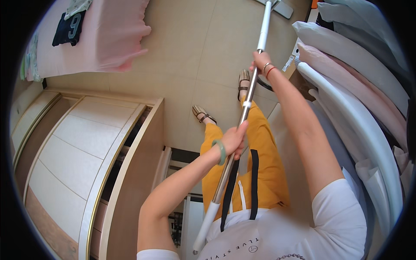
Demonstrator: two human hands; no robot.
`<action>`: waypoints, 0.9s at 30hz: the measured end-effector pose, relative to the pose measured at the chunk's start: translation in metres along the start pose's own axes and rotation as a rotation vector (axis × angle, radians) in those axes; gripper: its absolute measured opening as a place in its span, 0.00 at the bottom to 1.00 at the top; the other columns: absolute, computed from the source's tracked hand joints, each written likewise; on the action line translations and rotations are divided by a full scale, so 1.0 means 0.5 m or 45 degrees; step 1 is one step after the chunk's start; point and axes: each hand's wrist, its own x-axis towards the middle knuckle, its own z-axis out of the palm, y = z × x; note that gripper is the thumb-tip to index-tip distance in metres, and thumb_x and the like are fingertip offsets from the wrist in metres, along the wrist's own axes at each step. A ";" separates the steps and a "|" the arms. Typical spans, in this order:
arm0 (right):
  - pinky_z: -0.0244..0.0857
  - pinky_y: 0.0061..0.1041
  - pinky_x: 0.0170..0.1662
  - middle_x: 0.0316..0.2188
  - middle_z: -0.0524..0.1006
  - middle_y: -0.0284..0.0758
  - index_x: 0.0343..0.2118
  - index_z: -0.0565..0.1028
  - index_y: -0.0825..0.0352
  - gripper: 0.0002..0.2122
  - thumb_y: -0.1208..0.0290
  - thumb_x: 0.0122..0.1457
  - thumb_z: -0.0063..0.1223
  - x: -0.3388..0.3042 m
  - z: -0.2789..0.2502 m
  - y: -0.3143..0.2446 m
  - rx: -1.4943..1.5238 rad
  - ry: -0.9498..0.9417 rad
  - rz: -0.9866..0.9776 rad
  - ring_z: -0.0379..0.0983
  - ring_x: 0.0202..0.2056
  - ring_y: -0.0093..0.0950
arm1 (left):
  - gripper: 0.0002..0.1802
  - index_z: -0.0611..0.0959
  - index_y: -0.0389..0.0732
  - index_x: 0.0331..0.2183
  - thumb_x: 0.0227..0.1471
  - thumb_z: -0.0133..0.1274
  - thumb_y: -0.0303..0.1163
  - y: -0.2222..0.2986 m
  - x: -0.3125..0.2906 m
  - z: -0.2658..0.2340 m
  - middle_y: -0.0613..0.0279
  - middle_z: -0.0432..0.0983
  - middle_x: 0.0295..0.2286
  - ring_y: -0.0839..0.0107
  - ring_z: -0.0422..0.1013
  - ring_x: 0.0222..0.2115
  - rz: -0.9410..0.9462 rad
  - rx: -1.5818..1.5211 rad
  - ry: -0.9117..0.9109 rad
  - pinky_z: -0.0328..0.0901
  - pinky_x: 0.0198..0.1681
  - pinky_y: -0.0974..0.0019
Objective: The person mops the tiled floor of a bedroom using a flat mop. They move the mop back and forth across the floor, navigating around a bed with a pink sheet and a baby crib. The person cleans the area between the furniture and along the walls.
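Observation:
A long flat mop (247, 105) with a metal and white pole runs slantwise from my waist up to the top edge. Its flat white head (282, 8) rests on the floor there, partly cut off by the edge of the picture. My left hand (234, 139), with a green bangle at the wrist, is wrapped round the lower metal part of the pole. Farther along, my right hand (261, 61) grips the pole just below its white upper section. The white lower end of the handle (207, 225) lies close to my shirt.
Clothes on hangers (351, 82) crowd the right side. A light wooden cabinet (82, 143) with sliding doors stands at left. At the upper left, a pink cloth (112, 39) hangs over a surface with a folded dark garment (69, 29). Beige tile floor (186, 47) lies between.

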 end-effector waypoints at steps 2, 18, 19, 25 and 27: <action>0.67 0.28 0.13 0.17 0.68 0.35 0.31 0.63 0.69 0.09 0.68 0.54 0.37 0.017 -0.033 -0.021 -0.064 0.046 -0.030 0.68 0.12 0.28 | 0.28 0.61 0.43 0.22 0.51 0.36 0.61 0.038 0.014 0.030 0.71 0.51 0.12 0.79 0.50 0.08 -0.049 -0.035 -0.025 0.54 0.11 0.73; 0.62 0.31 0.09 0.10 0.66 0.37 0.21 0.62 0.70 0.11 0.68 0.56 0.39 -0.264 0.230 0.423 0.221 -0.052 0.133 0.66 0.08 0.34 | 0.22 0.64 0.46 0.21 0.55 0.38 0.53 -0.389 -0.234 -0.149 0.74 0.53 0.12 0.82 0.49 0.09 -0.118 -0.238 0.124 0.46 0.10 0.76; 0.61 0.31 0.09 0.10 0.67 0.38 0.19 0.62 0.70 0.11 0.70 0.55 0.39 -0.308 0.267 0.448 0.200 -0.063 0.138 0.67 0.08 0.34 | 0.22 0.64 0.46 0.21 0.55 0.38 0.53 -0.434 -0.262 -0.166 0.74 0.53 0.12 0.82 0.48 0.09 -0.164 -0.267 0.167 0.46 0.10 0.76; 0.64 0.33 0.10 0.11 0.67 0.40 0.24 0.62 0.72 0.10 0.69 0.56 0.38 -0.515 0.405 0.563 0.257 -0.400 0.395 0.69 0.10 0.33 | 0.22 0.64 0.45 0.22 0.56 0.37 0.53 -0.614 -0.402 -0.201 0.72 0.53 0.11 0.81 0.49 0.08 -0.344 -0.425 0.317 0.47 0.10 0.75; 0.64 0.34 0.10 0.11 0.67 0.41 0.26 0.60 0.73 0.10 0.69 0.57 0.37 -0.533 0.431 0.578 0.317 -0.346 0.393 0.69 0.10 0.33 | 0.23 0.64 0.44 0.22 0.56 0.35 0.53 -0.635 -0.406 -0.212 0.70 0.53 0.11 0.79 0.50 0.08 -0.381 -0.439 0.295 0.48 0.10 0.74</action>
